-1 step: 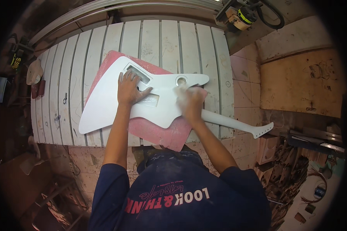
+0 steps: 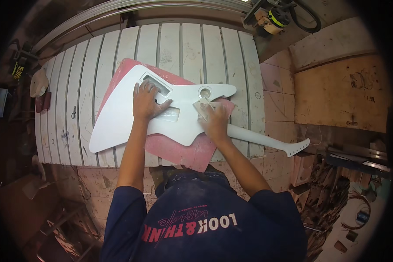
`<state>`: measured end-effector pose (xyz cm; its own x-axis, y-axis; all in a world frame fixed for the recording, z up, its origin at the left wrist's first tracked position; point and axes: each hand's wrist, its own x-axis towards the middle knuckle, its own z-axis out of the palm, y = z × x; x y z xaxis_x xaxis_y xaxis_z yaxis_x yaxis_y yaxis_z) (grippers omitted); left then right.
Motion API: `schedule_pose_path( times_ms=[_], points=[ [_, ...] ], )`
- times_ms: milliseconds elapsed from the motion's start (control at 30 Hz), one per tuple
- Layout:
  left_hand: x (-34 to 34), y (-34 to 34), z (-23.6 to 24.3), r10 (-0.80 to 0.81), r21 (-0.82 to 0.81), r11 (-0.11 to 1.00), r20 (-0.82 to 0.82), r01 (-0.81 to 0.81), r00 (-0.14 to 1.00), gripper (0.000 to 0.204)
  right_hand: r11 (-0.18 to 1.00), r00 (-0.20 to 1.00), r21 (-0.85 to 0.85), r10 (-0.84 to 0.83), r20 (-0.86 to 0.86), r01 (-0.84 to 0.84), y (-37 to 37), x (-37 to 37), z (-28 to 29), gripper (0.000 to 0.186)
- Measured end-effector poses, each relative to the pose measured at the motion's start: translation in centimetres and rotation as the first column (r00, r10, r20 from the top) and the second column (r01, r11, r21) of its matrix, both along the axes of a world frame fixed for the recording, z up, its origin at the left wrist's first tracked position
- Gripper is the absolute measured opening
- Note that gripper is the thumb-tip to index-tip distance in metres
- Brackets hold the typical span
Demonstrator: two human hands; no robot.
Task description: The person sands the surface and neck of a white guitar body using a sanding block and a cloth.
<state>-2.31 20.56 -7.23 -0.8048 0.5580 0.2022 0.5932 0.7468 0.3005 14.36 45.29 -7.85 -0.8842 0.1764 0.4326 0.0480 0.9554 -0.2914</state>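
One guitar (image 2: 118, 111) lies directly under the left hand (image 2: 147, 102), which rests spread on it, thumb apart. The right hand (image 2: 215, 118) pinches a pale pad (image 2: 201, 107) at the guitar's edge; the neck (image 2: 257, 136) extends rightward past this hand. For an even finish, the pad is probably best kept flat, pressed lightly, and eased near the round hole (image 2: 205, 93) just beyond the right hand.
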Motion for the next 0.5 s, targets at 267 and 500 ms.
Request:
schedule_pose_path(
  times_ms=[267,500],
  points=[
    [-0.1,0.4,0.0,0.003,-0.012,1.0,0.005,-0.003,1.0,0.059,0.91,0.903,-0.026,-0.405,0.143,0.413,4.4,-1.1,-1.5,0.05],
    [0.0,0.3,0.1,-0.001,-0.019,1.0,0.019,0.002,1.0,0.062,0.83,0.828,-0.08,-0.534,0.171,0.552,7.8,-3.5,0.7,0.056]
  ],
)
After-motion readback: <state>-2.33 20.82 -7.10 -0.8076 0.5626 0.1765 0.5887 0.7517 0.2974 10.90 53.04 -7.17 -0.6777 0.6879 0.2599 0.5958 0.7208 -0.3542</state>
